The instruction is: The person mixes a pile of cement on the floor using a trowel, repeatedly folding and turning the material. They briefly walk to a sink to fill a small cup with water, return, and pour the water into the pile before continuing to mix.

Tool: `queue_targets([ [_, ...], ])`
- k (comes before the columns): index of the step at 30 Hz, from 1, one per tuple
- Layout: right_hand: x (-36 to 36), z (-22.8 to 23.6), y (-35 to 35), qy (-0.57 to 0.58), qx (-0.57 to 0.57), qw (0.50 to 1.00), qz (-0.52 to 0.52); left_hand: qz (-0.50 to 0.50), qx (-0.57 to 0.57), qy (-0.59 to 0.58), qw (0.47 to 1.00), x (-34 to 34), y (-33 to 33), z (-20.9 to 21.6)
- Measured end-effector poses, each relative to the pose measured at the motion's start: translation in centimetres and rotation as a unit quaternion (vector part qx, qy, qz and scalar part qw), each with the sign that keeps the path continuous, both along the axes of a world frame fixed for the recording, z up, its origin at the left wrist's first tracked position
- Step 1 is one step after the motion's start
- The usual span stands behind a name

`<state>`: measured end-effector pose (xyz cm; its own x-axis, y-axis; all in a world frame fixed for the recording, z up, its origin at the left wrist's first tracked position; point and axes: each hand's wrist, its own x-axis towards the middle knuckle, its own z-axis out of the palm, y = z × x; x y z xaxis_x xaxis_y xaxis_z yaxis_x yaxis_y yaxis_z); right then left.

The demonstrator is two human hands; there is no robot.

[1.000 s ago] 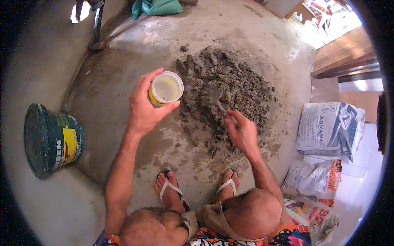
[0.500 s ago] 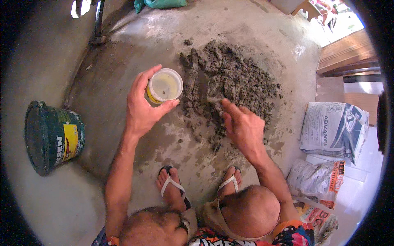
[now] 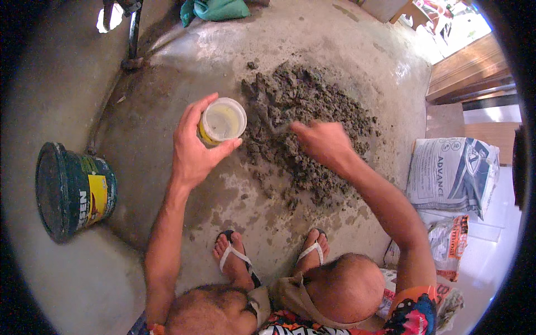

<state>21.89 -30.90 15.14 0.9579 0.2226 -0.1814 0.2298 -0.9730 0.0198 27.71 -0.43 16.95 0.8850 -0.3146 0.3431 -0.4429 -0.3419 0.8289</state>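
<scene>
My left hand (image 3: 192,146) grips a small round clear plastic tub (image 3: 224,120) with a yellow label, thumb and fingers around its side. Its open top faces me, and pale cloudy liquid seems to lie inside. To the right, a heap of wet grey mortar (image 3: 326,92) spreads over the floor, lumpy and loose. Above the heap's near side, my right hand (image 3: 326,144) is closed and slightly blurred. It holds what looks like a trowel (image 3: 280,129), its mortar-grey blade hard to tell from the heap and its handle hidden by the fingers.
A dark green bucket (image 3: 72,190) lies at the left on the concrete floor (image 3: 151,106). Cement bags (image 3: 449,176) stand along the right side, below a wooden door frame (image 3: 469,70). At the far side sits a green sack (image 3: 218,8). My sandalled feet (image 3: 234,257) are close to the heap.
My right hand has moved up and its forearm has swung outward, the blade still at the mortar. My left hand keeps the tub almost in place. The view has shifted slightly.
</scene>
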Motion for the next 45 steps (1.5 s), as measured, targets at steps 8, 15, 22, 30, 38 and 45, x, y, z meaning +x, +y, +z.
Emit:
queue_targets([
  [8,-0.2,2.6,1.9,-0.058,0.048,0.997,-0.02,-0.005,0.018,-0.022,1.0,-0.3,-0.5,0.5],
  [15,1.9,-3.4,-2.1,-0.042,0.1,0.99,-0.093,-0.026,0.051,-0.054,0.997,1.7,-4.5,1.1],
  [22,-1.3,-0.2,-3.4,-0.054,0.291,0.936,-0.191,-0.066,0.18,-0.23,0.954,6.7,-7.3,2.9],
  [30,-1.9,-1.6,-4.0,0.036,0.504,0.817,-0.278,-0.108,0.231,-0.234,0.938,8.0,-9.2,3.6],
  [38,-1.6,-1.2,-4.2,0.119,0.559,0.756,-0.318,-0.125,0.27,-0.251,0.921,10.1,-10.7,3.4],
  [45,-1.3,-1.2,-4.6,0.162,0.603,0.719,-0.304,-0.122,0.276,-0.297,0.906,12.4,-12.8,3.5],
])
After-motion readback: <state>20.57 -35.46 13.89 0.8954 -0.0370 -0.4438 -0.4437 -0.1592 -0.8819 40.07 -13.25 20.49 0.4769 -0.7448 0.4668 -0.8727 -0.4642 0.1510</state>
